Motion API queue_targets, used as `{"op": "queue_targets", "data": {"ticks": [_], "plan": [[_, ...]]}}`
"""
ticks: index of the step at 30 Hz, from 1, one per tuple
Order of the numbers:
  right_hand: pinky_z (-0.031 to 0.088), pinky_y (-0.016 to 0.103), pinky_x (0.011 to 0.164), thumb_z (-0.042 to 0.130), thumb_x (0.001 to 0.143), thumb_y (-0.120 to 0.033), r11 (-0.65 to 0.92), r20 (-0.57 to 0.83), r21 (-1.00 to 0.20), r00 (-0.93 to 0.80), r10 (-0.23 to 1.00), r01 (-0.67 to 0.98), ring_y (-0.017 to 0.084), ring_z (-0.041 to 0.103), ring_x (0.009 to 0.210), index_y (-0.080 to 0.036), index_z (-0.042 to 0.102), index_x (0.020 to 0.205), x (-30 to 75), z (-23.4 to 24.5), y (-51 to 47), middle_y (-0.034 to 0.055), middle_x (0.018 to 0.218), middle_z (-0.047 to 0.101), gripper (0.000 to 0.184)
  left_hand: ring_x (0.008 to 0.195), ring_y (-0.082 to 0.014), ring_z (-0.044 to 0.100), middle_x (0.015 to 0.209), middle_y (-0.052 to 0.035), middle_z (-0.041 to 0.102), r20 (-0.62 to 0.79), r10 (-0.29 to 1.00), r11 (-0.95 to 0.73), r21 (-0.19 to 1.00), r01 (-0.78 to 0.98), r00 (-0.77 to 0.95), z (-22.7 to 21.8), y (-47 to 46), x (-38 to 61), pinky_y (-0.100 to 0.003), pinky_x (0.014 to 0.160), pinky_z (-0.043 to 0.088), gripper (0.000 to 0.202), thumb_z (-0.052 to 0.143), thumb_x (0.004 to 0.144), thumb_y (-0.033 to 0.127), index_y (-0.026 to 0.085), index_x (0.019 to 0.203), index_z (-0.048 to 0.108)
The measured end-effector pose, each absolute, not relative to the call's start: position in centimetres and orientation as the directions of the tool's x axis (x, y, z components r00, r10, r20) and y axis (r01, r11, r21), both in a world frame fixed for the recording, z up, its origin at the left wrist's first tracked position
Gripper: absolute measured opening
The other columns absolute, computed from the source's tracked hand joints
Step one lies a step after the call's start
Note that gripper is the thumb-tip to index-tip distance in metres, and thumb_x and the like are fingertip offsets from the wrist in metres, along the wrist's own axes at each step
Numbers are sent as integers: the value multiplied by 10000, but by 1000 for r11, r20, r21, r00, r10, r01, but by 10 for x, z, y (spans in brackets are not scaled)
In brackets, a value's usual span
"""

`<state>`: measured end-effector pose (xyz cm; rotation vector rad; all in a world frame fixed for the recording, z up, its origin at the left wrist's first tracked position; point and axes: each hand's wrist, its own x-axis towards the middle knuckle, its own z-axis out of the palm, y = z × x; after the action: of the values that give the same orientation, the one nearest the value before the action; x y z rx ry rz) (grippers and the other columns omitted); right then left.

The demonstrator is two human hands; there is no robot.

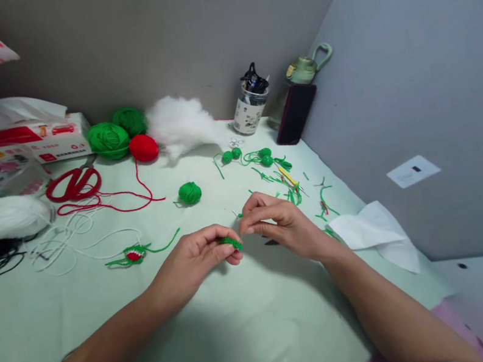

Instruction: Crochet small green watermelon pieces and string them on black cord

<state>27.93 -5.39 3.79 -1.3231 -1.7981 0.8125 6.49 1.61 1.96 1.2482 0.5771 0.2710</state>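
Green piece (232, 243), 1: gripped in the left hand (198, 253), thumb against fingers; long axis slants down rightward. Right hand (280, 221): just right of the piece, fingertips pinched together, contents unclear. Ball (190, 193), 1: beyond the piece, to its left.

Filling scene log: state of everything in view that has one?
Small green yarn piece: held in left hand
Red-handled scissors: lying; blades unclear
White-and-red tissue pack: open, tissue protruding
Red yarn ball: tail unwound
Black rectangular phone: propped, screen dark
Pale green bottle: lid on
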Motion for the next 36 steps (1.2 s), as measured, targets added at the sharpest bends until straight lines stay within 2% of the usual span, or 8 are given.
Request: {"op": "queue_targets", "data": {"ticks": [7, 11, 15, 19, 24, 28, 31, 36], "plan": [[497, 278, 720, 599, 944, -200, 287, 264, -797, -121, 957, 531, 139, 602, 818, -210, 721, 931, 269, 35, -54, 39, 880, 620, 123, 855, -171, 661, 832, -8, 696, -247, 560, 294, 952, 90, 791, 19, 15, 66, -285, 801, 459, 189, 601, 906, 380, 214, 986, 645], [506, 295, 754, 566, 953, -165, 271, 320, -723, -40, 947, 635, 148, 614, 843, -212, 665, 1053, 260, 34, -58, 51, 935, 665, 149, 808, -168, 653, 830, -11, 687, -274, 606, 335, 939, 73, 747, 17, 15, 67, -284, 765, 461, 217, 644, 876, 396, 209, 984, 638], [528, 303, 800, 490, 963, -109, 357, 363, -653, -139, 922, 668, 161, 630, 932, -208, 598, 1181, 249, 37, -64, 79, 1028, 672, 262, 806, -161, 640, 825, -8, 659, -275, 650, 349, 936, 43, 709, 16, 16, 67, -288, 796, 468, 232, 650, 874, 405, 202, 984, 634], [539, 306, 823, 472, 961, -94, 447, 435, -459, -245, 866, 767, 184, 638, 999, -172, 585, 1162, 240, 36, -70, 117, 1080, 679, 243, 801, -146, 624, 821, 9, 630, -258, 671, 334, 942, 28, 695, 15, 14, 66, -268, 780, 462, 217, 652, 871, 405, 202, 942, 625], [500, 278, 646, 428, 962, -57, 435, 385, -149, -353, 853, 888, 161, 644, 795, -167, 609, 1034, 239, 32, -71, 75, 950, 714, 224, 763, -136, 608, 755, 18, 618, -278, 667, 321, 945, 71, 691, 15, 10, 68, -244, 699, 437, 193, 639, 871, 372, 185, 888, 597], [504, 310, 676, 502, 923, -68, 490, 547, -9, -406, 732, 872, 171, 634, 785, -204, 615, 1017, 237, 35, -72, 84, 1048, 727, 200, 707, -125, 585, 731, 32, 594, -281, 686, 309, 948, 82, 671, 18, 10, 71, -235, 646, 425, 183, 674, 827, 340, 183, 863, 588], [516, 294, 672, 551, 901, -83, 569, 616, -131, -383, 689, 812, 154, 645, 770, -224, 612, 995, 233, 44, -77, 78, 1108, 725, 180, 701, -125, 585, 734, 34, 603, -260, 720, 268, 959, 89, 643, 21, 12, 71, -236, 651, 434, 168, 678, 820, 326, 192, 868, 590], [508, 238, 594, 484, 970, -148, 402, 360, -770, -183, 915, 496, 117, 650, 658, -206, 601, 972, 235, 61, -85, 16, 776, 694, 130, 741, -161, 646, 739, 18, 645, -213, 774, 225, 973, 55, 596, 22, 11, 68, -264, 685, 469, 186, 661, 847, 357, 209, 935, 590]]}}
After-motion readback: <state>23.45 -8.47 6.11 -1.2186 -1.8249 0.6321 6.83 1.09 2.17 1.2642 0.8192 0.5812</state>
